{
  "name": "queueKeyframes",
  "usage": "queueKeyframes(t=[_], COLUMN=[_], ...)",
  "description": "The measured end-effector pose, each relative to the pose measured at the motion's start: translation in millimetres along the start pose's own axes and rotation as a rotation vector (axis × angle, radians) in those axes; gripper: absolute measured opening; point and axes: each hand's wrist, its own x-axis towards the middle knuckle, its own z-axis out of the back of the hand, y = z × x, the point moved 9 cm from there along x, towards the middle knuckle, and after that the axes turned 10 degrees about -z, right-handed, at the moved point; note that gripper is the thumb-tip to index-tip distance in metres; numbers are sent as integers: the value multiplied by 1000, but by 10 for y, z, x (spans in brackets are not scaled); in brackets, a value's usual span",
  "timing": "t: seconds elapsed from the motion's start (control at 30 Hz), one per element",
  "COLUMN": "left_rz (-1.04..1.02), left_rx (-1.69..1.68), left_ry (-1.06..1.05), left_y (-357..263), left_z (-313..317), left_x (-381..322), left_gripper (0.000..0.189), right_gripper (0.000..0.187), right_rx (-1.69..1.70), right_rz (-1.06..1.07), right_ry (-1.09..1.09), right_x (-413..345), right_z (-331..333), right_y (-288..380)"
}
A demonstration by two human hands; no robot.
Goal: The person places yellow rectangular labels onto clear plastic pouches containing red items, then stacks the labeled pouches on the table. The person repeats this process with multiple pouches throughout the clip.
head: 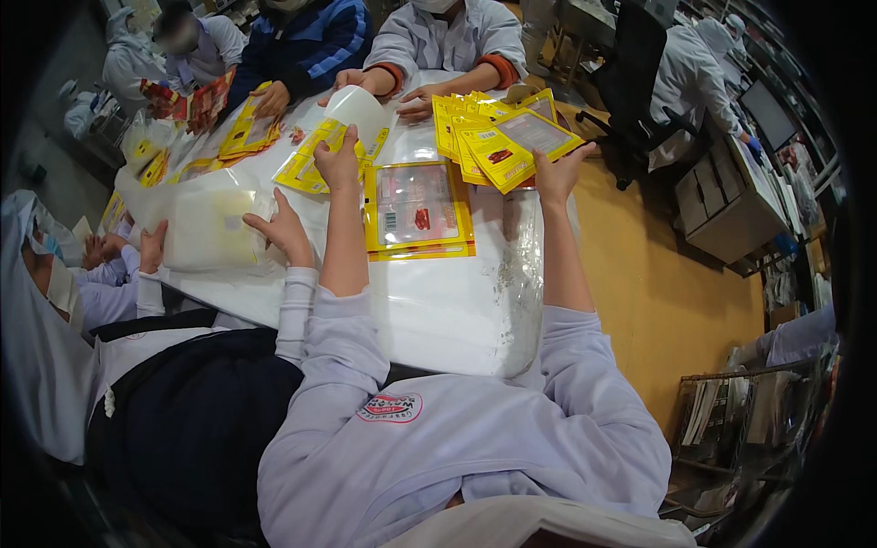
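Observation:
My left hand (339, 161) is raised over the table, gripping the edge of a yellow-printed plastic pouch (301, 161). A curled, whitish translucent sheet (360, 113) rises behind those fingers; whether it is part of the same pouch I cannot tell. My right hand (560, 171) pinches the near right corner of a yellow pouch with a clear window (510, 154). Behind and left of it, more yellow pouches (449, 133) lie fanned out in an overlapping pile. Between my forearms rests a short stack of windowed pouches (418, 209), flat on the white-covered table (445, 301).
At my left, a co-worker's hands (284, 229) hold a stack of translucent sheets (209, 222). Across the table, another person's hands (421, 103) are close to the pouches. A black office chair (627, 82) and a drawer cabinet (726, 198) stand to the right.

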Motion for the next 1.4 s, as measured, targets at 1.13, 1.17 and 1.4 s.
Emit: queueKeyframes(t=[1.13, 1.17, 1.4], left_rz=[-956, -853, -584], left_rx=[60, 113, 901], left_ry=[792, 836, 1007], left_y=[-1374, -1203, -61], left_z=[-51, -77, -12], left_x=[-1707, -1694, -1800], left_gripper=[46, 53, 67], right_gripper=[18, 16, 12], right_rx=[469, 393, 524], right_rz=[-287, -259, -173], right_ry=[937, 840, 415], right_x=[-1332, -1288, -942], right_z=[-29, 78, 971], right_y=[29, -9, -143])
